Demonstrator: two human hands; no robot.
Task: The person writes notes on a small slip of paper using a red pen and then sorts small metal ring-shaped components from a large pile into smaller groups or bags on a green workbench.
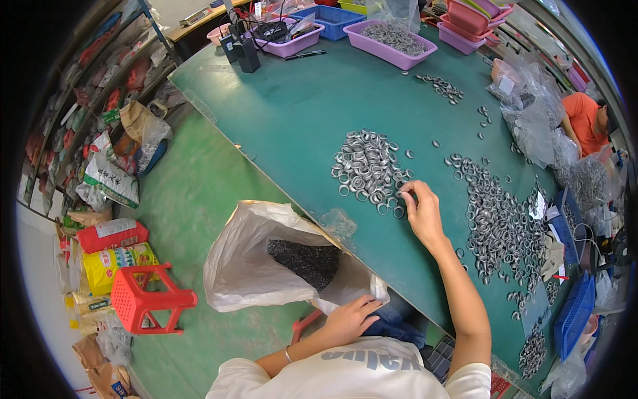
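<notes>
My right hand (420,211) rests on the green table (299,113), its fingertips pinched on a metal ring at the near right edge of a pile of silver rings (367,169). A larger spread of rings (502,223) lies to its right. My left hand (350,318) is down at my lap, gripping the rim of a white plastic bag (249,266) that stands open on the floor beside the table and holds a dark mass of small parts (307,261).
Purple, blue and pink trays (392,41) stand at the table's far end with a pen and black devices. A red plastic stool (143,299) and sacks lie on the green floor at left. Clear bags of rings and a person in orange (585,120) are at right.
</notes>
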